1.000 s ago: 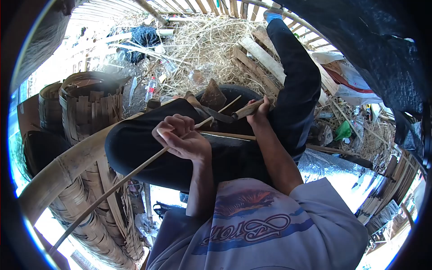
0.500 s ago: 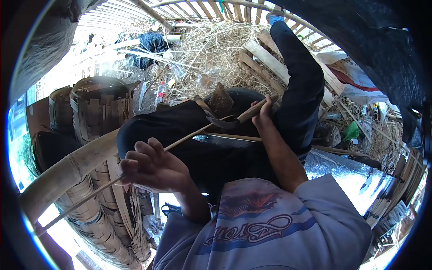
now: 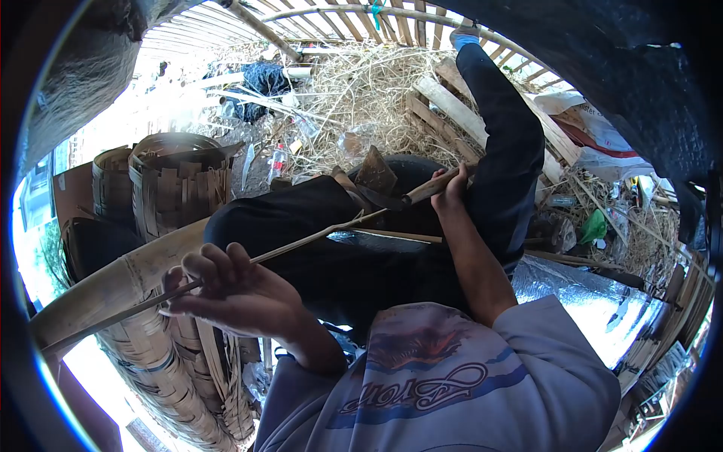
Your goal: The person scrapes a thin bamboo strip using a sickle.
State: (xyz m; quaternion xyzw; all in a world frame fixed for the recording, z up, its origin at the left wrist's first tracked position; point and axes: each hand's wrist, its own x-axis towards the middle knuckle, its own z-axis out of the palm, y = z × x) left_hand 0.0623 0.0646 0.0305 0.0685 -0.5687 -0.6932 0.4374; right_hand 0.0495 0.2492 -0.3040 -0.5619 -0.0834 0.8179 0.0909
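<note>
A long thin bamboo strip [image 3: 301,239] runs slantwise from the lower left up to the knife over my lap. My left hand [image 3: 237,292] has its thumb and curled fingers around the strip. A knife [image 3: 425,188] with a thick light handle sits in my right hand [image 3: 449,193], beside my raised knee. Its dark blade [image 3: 385,200] meets the upper part of the strip, where a small frayed bit shows. Another thin strip [image 3: 403,236] lies across my lap below the blade. Behind the blade stands a wedge-shaped brown piece [image 3: 376,172].
Tall woven bamboo baskets [image 3: 184,184] stand at the left, beside a thick bamboo pole [image 3: 124,282]. Straw [image 3: 361,90], wooden planks [image 3: 452,109] and a plastic bottle [image 3: 278,162] lie on the ground ahead. A slatted bamboo fence [image 3: 339,22] closes the far side.
My left hand has moved left and slightly down, and the strip lies at a flatter angle. The knife blade has turned and looks darker. My right hand stays around the handle.
</note>
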